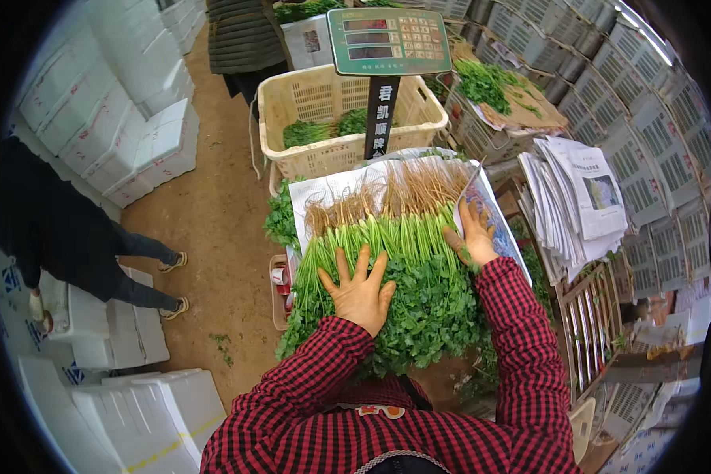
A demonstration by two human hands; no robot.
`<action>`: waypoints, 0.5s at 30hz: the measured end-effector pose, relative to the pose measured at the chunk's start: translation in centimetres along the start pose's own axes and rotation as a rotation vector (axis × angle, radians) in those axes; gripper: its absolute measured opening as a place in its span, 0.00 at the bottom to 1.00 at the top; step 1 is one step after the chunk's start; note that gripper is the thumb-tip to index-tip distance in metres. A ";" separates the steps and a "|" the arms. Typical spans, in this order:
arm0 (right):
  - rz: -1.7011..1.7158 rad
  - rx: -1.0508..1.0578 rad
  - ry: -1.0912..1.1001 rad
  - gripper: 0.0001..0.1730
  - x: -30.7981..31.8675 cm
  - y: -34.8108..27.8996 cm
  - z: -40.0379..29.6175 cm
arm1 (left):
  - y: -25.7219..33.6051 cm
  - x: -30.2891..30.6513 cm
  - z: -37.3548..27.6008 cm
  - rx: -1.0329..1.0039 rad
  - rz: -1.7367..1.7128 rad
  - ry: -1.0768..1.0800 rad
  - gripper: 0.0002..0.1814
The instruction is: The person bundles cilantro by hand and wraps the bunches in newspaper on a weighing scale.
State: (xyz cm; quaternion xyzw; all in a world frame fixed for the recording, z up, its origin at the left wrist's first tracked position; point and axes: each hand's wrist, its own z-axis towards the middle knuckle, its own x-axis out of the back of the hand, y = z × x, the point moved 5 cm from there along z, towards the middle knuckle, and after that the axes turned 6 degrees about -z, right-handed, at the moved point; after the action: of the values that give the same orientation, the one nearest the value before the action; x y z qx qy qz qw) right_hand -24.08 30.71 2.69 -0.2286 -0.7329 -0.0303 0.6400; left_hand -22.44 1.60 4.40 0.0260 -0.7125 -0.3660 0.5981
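Note:
A broad layer of leafy herbs with roots (415, 296), resembling coriander or thin celery, lies before me on newspaper sheets (326, 186). Its pale brown roots (420, 183) point away from me and the leaves toward me. My left hand (360, 293), in a tan glove, rests flat on the stems with fingers spread and grasps nothing. At the right side of the layer, my gloved right hand (474, 237) touches the outer stems and a curled-up edge of the newspaper. Whether its fingers pinch that edge is unclear. A green-faced scale display (390, 41) stands beyond on a black post.
Behind the post is a cream plastic crate (308, 157) with greens inside. Stacked newspapers (580, 195) lie at right, near more herbs on a crate (486, 86). White foam boxes (160, 148) line the left, where a person in dark clothes (65, 219) bends. Another person (243, 35) stands ahead.

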 end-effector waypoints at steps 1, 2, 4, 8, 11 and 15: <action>-0.037 -0.025 -0.026 0.60 -0.1 0.0 -0.1 | -0.3 0.1 -0.2 -0.019 -0.070 -0.019 0.33; -0.075 -0.053 -0.034 0.61 -0.2 -0.2 -0.1 | -0.7 0.2 -0.4 -0.036 -0.139 -0.040 0.33; -0.097 -0.083 -0.005 0.62 -0.8 -0.9 0.0 | -1.8 2.2 -0.5 -0.052 -0.273 -0.123 0.37; -0.083 -0.108 0.059 0.60 -1.3 0.2 -0.3 | -2.9 7.5 0.5 -0.133 -0.515 -0.384 0.40; -0.069 -0.109 0.130 0.59 -1.9 1.6 -0.8 | -3.5 12.5 2.1 -0.388 -0.512 -0.282 0.27; -0.098 -0.107 0.144 0.60 -2.3 0.3 -0.3 | -6.7 12.9 7.1 -0.325 -0.416 0.032 0.15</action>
State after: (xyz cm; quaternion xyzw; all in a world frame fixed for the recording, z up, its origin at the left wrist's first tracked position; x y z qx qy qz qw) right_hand -23.54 30.19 0.48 -0.2239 -0.6928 -0.1170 0.6755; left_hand -35.01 -5.94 11.34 0.0812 -0.6143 -0.5903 0.5173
